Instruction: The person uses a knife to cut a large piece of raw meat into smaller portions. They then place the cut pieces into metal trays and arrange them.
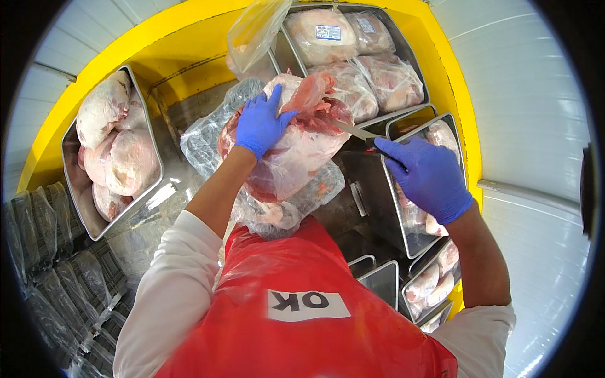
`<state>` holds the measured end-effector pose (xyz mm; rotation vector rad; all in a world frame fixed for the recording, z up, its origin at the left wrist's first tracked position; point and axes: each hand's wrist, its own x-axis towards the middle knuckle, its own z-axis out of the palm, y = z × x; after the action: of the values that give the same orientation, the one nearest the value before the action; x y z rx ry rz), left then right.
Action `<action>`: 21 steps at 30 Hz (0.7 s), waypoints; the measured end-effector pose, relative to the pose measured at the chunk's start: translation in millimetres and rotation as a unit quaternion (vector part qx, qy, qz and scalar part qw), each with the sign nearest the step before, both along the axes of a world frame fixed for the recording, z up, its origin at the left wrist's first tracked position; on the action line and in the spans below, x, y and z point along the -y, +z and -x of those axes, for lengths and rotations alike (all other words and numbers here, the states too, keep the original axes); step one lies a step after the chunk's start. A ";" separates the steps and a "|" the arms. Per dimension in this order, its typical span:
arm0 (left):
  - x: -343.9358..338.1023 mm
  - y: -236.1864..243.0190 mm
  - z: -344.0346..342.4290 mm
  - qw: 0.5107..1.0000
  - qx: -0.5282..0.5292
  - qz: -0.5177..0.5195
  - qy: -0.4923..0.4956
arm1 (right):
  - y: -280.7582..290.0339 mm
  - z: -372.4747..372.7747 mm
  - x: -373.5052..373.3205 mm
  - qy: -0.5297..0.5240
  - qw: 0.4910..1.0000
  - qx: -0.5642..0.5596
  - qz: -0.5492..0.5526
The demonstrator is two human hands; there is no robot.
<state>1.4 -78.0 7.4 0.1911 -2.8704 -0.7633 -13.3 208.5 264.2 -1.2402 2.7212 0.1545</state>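
Yellow panelling (183,44) beyond our left hand (259,126).
That hand spreads on raw meat (287,157); apart, our right hand (430,177) clamps a knife (354,131).

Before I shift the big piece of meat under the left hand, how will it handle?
The meat is probably heavy, being much larger than the left hand. Its glossy surface may be slippery. The ragged red flap by the knife would likely flop.

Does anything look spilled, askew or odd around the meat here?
I see no clear spill. The untidy thing is the crumpled clear plastic sheet under the large pink-and-white raw meat piece: it bunches out unevenly to the left and lower right rather than lying flat.
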 end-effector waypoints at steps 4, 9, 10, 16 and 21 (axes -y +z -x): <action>0.9 -3.7 0.3 1.000 -0.017 0.020 0.004 | -10.6 -5.6 2.0 -0.024 1.000 0.007 -0.009; 6.9 -7.0 0.8 1.000 -0.005 0.005 -0.004 | -10.1 8.6 1.1 0.003 0.999 0.013 -0.039; 7.0 -6.2 0.3 1.000 0.010 -0.001 -0.008 | -9.4 14.7 -0.7 0.016 0.999 0.018 -0.046; 6.9 -4.9 1.3 1.000 -0.002 -0.001 -0.021 | 0.3 86.2 -0.7 0.102 0.991 0.081 0.007; 8.4 -3.2 0.3 1.000 0.010 -0.013 -0.017 | -14.0 78.2 -1.9 0.078 0.992 0.091 0.024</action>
<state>1.1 -86.4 4.2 0.1551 -2.8898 -0.8090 -91.5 210.4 250.2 -1.4053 2.4879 -0.0079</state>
